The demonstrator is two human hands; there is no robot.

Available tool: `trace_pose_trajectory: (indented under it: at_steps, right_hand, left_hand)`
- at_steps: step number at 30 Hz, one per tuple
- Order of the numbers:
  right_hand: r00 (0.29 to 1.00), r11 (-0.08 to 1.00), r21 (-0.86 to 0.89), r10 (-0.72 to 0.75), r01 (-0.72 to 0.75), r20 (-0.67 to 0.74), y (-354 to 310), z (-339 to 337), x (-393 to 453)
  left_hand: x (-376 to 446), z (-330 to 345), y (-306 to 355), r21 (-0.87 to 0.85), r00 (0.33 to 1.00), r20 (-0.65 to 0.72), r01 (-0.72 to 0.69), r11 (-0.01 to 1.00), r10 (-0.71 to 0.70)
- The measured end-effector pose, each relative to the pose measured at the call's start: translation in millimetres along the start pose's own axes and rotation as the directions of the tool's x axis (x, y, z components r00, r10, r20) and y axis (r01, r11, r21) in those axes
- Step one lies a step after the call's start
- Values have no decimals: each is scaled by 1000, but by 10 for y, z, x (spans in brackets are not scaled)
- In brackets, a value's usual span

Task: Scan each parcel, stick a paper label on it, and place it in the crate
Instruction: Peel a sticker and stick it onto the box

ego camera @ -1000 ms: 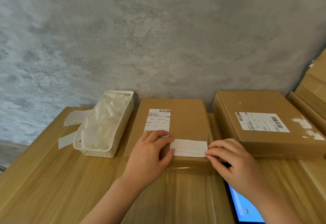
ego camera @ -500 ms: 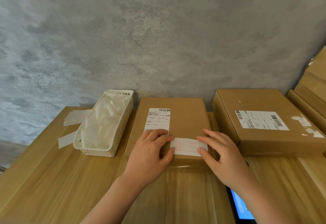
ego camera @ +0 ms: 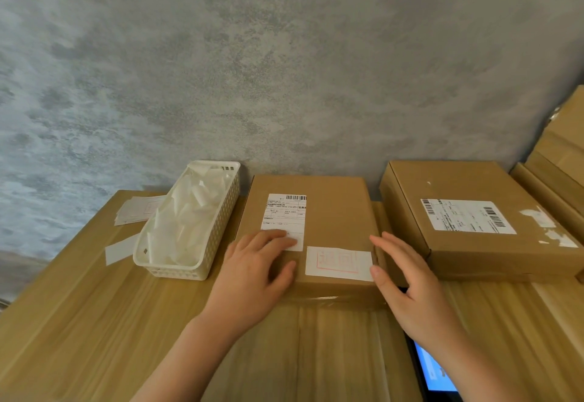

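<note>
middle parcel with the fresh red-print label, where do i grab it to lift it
Grip the middle parcel by its two long side edges, one hand from each side. It lies flat and wide, too broad for one hand. The left hand already rests on its near-left corner; the right hand hovers open at its right edge, beside the red-print label.

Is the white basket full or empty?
Nearly full. The white basket holds crumpled white paper scraps piled almost to its rim.

Right hand (ego camera: 414, 294) hides part of the screen (ego camera: 434, 370)
</note>
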State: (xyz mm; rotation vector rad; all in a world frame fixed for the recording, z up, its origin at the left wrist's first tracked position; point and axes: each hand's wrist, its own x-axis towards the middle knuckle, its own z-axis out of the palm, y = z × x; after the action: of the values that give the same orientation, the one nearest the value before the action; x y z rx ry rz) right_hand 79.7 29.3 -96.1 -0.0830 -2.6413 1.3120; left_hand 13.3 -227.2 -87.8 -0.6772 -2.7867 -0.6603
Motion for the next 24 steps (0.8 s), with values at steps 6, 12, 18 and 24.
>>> trace_pose_trajectory:
  at_steps: [6, 12, 18, 24]
  right_hand:
    - [936, 880, 331, 349, -340, 32, -84, 79, 46]
    - [827, 621, 571, 520, -537, 212, -91, 193, 129]
    - [812, 467, 720, 537, -513, 229, -125, 192, 156]
    - [839, 474, 770, 526, -426, 140, -171, 59, 167]
  left_hand:
    - [-157, -60, -222, -537, 908, -49, 328, 777, -417]
    - [-216, 130, -312, -846, 681, 340, 522, 104, -648]
    - [-152, 32, -209, -881, 645, 417, 462, -108, -640]
    - [-125, -51, -197, -888, 667, 453, 397, -233, -591]
